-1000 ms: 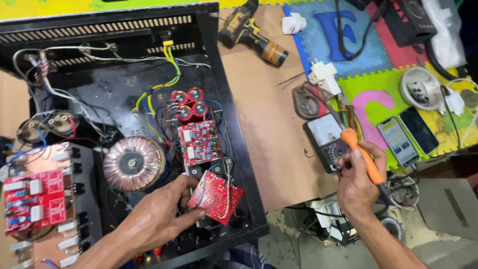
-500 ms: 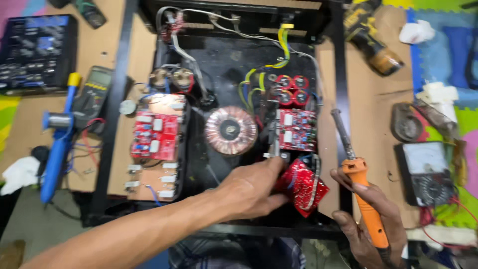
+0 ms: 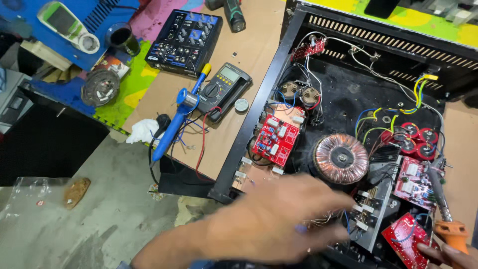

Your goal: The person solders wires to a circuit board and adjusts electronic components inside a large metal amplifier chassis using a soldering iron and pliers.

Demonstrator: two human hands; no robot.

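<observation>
My left hand (image 3: 269, 224) is blurred by motion over the front edge of an open black amplifier chassis (image 3: 251, 137), fingers stretched toward the heat sink, with nothing visible in it. A small red circuit board (image 3: 406, 239) lies just past its fingertips, apart from them. My right hand (image 3: 450, 254) shows only at the bottom right corner, gripping an orange-handled soldering iron (image 3: 450, 233) whose metal tip points up over another red board (image 3: 416, 182). Inside the chassis sit a copper toroidal transformer (image 3: 341, 158), red capacitors (image 3: 413, 137) and a red board (image 3: 275, 139) at the left.
On the brown tabletop left of the chassis lie a black multimeter (image 3: 224, 89), a blue desoldering pump (image 3: 177, 119), a black audio mixer (image 3: 184, 42) and a cordless drill (image 3: 234, 12). The table edge drops to a grey concrete floor (image 3: 99, 219).
The view has swung left. My left hand has come off the small red board and moved left, blurred. My right hand with the soldering iron has slid to the frame's bottom right corner.
</observation>
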